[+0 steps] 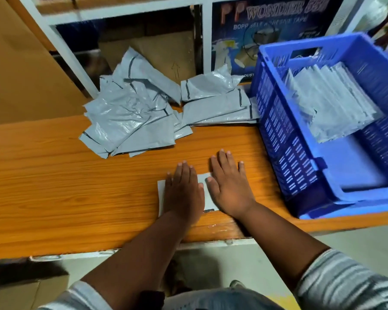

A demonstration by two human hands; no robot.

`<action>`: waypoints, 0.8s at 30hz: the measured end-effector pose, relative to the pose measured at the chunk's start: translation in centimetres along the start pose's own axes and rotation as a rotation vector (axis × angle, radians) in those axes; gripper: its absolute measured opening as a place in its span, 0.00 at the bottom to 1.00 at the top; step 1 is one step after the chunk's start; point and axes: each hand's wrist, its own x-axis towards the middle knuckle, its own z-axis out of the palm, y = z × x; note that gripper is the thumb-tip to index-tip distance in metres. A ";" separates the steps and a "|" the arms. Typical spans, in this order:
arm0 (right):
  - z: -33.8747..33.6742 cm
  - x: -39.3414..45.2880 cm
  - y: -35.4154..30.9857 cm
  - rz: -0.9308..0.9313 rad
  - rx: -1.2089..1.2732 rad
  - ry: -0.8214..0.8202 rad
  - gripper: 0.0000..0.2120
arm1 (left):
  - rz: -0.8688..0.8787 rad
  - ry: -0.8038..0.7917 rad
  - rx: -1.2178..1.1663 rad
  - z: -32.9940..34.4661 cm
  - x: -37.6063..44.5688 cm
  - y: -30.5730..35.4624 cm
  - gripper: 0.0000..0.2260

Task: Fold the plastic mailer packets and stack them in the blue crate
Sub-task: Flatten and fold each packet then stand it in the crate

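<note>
Left hand: we see our left hand [184, 189] flat, fingers straight and together, pressing on the folded mailer [205, 192]
Right hand: our right hand [230, 186] lies flat too, fingers spread wide, its thumb side on the same mailer, fingertips on the bare wood
Folded mailer: pale grey, mostly hidden under both palms, near the front edge of the desk [76, 186]
Loose mailers: a crumpled grey pile [143, 108] lies at the back of the desk, well apart from our hands
Blue crate: the crate [278, 135] stands on the desk to the right, beside the pile
In the crate: a stack of folded mailers [332, 104] rests toward its far end
Behind: a tape carton [267, 25] sits on the shelf
</note>
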 end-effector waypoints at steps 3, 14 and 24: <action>0.4 -3.1 0.2 -0.214 -0.126 -0.052 0.33 | 0.125 0.068 -0.073 0.0 -0.7 -1.5 0.27; 1.0 -3.6 -0.7 -0.198 -0.231 -0.241 0.32 | 0.116 0.003 0.071 1.4 -4.3 -3.3 0.31; -2.3 0.3 -1.5 -0.295 -0.217 -0.150 0.35 | 0.095 -0.055 0.102 -0.1 -3.0 -4.5 0.33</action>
